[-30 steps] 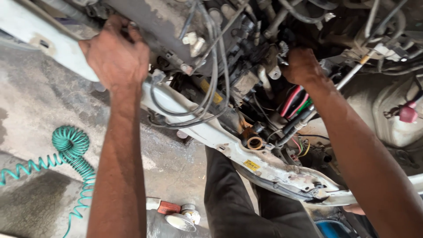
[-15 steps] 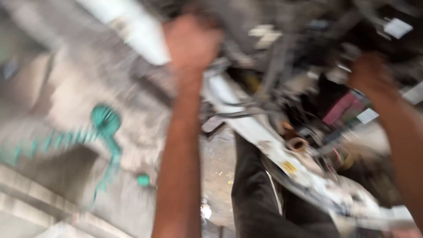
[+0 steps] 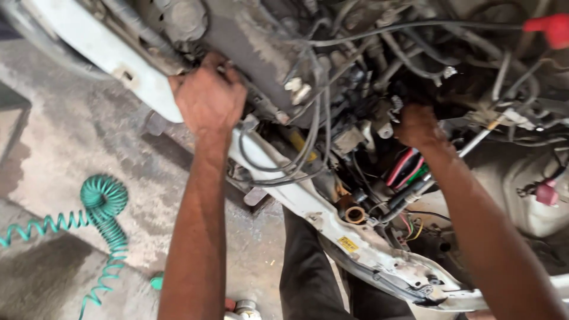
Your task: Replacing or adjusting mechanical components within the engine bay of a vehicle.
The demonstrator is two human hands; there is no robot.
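Left hand (image 3: 208,98) clamped on dirty grey metal engine block (image 3: 249,41) at 11 o'clock; right hand (image 3: 418,125) buried among black cables (image 3: 308,142) at 2 o'clock, grip unclear; green coiled hose (image 3: 104,204) at 8 o'clock.

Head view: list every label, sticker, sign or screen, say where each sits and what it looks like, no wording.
Yellow sticker: small rectangle with dark print, on the white front rail, below the round brown hose end, between the two forearms.
No packages, signs or screens show.
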